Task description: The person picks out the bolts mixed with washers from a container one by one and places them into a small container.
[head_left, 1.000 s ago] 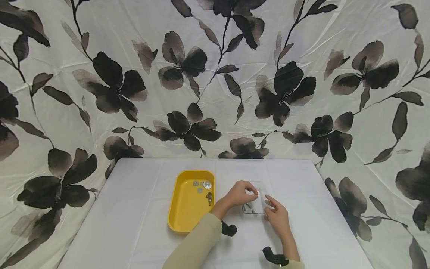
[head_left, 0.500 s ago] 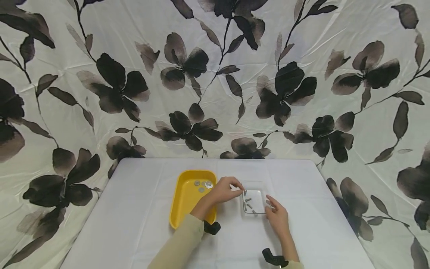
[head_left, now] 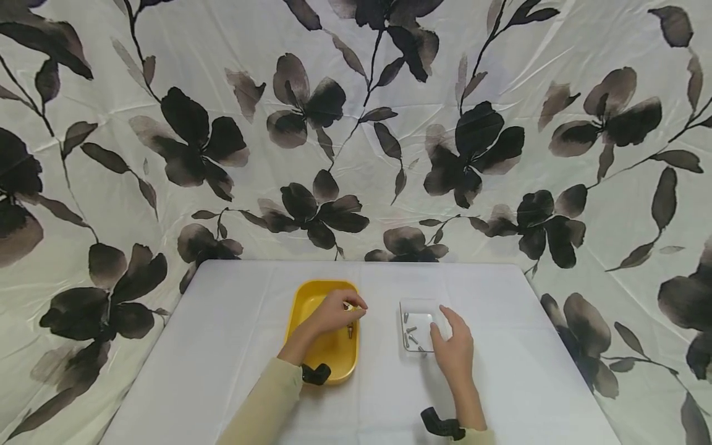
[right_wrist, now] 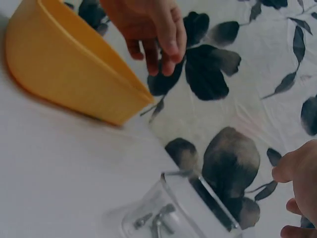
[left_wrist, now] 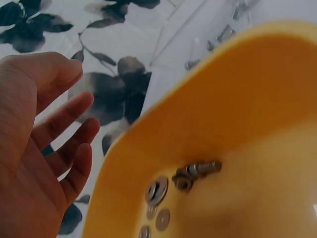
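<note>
- While the left hand [head_left: 332, 314] hovers over the yellow tray [head_left: 311, 361], its fingers [left_wrist: 69, 148] loosely spread and holding nothing, the sorting looks partly done.
- Below those fingertips, on the tray's floor, lie a bolt [left_wrist: 198, 169] and several washers [left_wrist: 156, 191].
- The clear plastic box [head_left: 418, 332], just beside the right hand [head_left: 453, 349], holds a few more screws [right_wrist: 157, 218]; these seem left to move.
- The right hand's fingers rest relaxed at the box's edge; whether they grip it, I cannot tell.
</note>
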`<state>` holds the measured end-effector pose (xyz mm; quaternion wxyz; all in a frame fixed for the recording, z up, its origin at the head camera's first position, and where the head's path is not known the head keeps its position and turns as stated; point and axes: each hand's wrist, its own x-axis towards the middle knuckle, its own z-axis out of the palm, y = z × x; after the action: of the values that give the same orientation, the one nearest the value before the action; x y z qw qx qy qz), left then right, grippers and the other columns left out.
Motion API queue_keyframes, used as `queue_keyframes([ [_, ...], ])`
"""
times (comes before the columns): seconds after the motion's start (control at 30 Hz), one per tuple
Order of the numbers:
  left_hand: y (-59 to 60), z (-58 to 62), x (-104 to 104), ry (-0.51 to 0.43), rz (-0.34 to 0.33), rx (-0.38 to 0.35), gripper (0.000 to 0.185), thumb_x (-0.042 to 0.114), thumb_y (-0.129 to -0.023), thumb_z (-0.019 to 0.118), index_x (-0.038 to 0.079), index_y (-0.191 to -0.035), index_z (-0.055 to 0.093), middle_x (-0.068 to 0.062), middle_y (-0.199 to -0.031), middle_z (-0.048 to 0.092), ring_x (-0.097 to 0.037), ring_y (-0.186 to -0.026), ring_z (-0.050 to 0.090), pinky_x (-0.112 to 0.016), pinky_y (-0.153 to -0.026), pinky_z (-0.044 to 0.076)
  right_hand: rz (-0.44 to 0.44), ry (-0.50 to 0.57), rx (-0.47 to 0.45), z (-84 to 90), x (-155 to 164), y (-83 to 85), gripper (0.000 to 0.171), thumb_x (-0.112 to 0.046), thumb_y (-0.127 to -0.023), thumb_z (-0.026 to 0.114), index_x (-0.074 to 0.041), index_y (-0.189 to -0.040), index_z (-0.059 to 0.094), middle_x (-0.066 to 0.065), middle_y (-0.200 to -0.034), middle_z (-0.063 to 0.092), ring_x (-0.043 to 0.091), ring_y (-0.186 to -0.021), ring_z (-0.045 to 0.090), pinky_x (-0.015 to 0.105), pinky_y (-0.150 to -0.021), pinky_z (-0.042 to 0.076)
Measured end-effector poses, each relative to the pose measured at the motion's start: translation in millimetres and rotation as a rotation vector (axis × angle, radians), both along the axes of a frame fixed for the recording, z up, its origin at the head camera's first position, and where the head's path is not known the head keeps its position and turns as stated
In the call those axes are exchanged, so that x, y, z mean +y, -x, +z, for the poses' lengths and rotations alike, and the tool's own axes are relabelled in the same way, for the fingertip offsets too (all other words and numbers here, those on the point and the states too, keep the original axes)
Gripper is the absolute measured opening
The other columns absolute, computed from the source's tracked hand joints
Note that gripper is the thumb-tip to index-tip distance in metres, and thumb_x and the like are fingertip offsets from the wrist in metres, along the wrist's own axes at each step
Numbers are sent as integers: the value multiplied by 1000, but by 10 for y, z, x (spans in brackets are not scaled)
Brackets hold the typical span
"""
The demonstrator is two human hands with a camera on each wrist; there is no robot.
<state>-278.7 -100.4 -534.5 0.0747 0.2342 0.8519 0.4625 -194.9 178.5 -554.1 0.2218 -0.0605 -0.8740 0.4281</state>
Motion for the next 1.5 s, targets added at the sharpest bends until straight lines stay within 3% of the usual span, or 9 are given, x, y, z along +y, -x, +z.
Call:
queue_keyframes([
  [0.2,32,-19,-233,11,41,22,13,17,-90,69,10,-100,74,7,-95,67,-17,-93,58,-37,-83,49,108,-5,38,157,-262,-5,50,-8,-86,72,-8,-133,57,13,-136,54,29,-128,47,46,-102,40],
  [0.47,109,-49,-430,70,85,-5,19,18,-87,73,7,-102,75,1,-99,69,-21,-93,59,-42,-87,49,241,2,38,138,-580,-67,47,-6,-85,73,-10,-130,59,10,-133,57,27,-123,52,42,-87,52],
  [0.67,165,-87,-442,170,128,-29,16,16,-84,75,10,-99,75,-2,-99,67,-29,-99,58,-45,-89,47,351,45,-44,58,-807,-133,45,-13,-87,71,-14,-130,59,7,-133,56,26,-123,52,41,-85,53],
  [0.83,188,-145,-416,253,121,-27,14,15,-83,76,11,-97,76,-1,-98,66,-25,-96,58,-43,-89,47,461,75,-150,-67,-954,-164,47,-20,-92,67,-14,-136,54,7,-137,52,31,-120,53,40,-86,52],
  [0.97,183,-202,-395,327,86,-25,17,19,-81,78,11,-96,77,4,-96,65,-18,-90,56,-36,-83,47,521,122,-217,-141,-1052,-203,49,-21,-94,65,-13,-139,51,8,-139,50,36,-119,52,38,-84,53],
  [1.13,214,-235,-369,340,85,-39,20,20,-77,82,11,-94,77,4,-93,66,-15,-75,53,-31,-71,47,565,181,-228,-179,-1176,-217,52,-23,-94,65,-13,-142,48,10,-140,49,35,-118,54,34,-82,54],
  [1.27,257,-352,-352,354,89,-36,23,28,-75,85,12,-90,77,6,-88,67,-12,-69,56,-28,-65,50,578,201,-242,-242,-1235,-236,57,-24,-92,67,-9,-143,46,13,-141,48,33,-115,56,30,-80,54],
  [1.5,278,-581,-321,434,109,10,25,45,-73,83,21,-77,78,15,-79,65,-8,-76,57,-26,-72,50,590,239,-261,-348,-1280,-284,62,-18,-91,69,-6,-145,42,18,-141,46,35,-112,58,25,-77,53],
])
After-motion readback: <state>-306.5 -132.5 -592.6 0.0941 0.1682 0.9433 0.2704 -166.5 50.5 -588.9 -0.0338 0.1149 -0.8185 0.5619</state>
